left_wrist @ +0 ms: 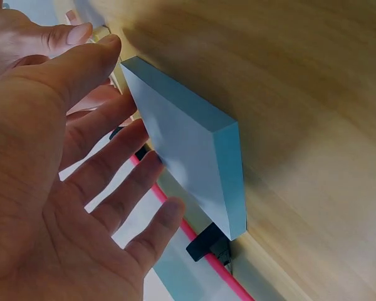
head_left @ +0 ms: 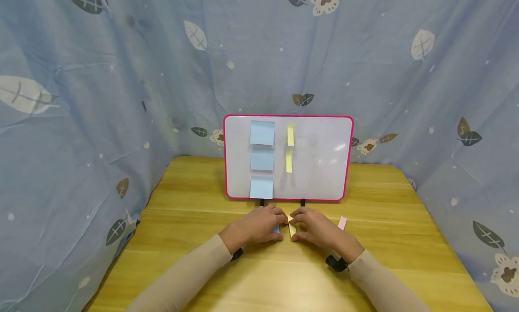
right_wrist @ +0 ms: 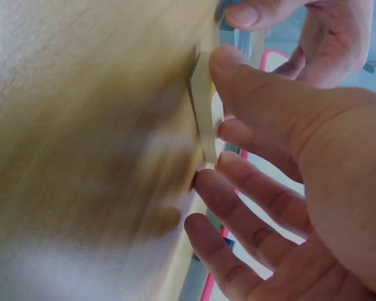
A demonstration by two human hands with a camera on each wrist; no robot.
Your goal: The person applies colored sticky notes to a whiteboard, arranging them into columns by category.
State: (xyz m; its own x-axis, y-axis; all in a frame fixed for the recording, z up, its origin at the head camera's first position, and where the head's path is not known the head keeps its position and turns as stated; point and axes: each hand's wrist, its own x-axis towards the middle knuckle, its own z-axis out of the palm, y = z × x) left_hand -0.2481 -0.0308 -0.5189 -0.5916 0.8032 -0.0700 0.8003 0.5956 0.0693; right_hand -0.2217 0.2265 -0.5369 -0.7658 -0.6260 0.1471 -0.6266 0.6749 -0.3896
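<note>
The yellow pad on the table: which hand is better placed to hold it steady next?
Likely the right hand: its thumb and fingers are at opposite ends of the yellow pad, while the left hand is mostly by the blue pad.

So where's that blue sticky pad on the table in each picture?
Head: the blue pad is just below centre, mostly hidden by the left hand.
Left wrist: large, near the centre.
Right wrist: can't tell; a pale blue patch near the top might be it.
Shared landmark: the pink rim of the whiteboard.
</note>
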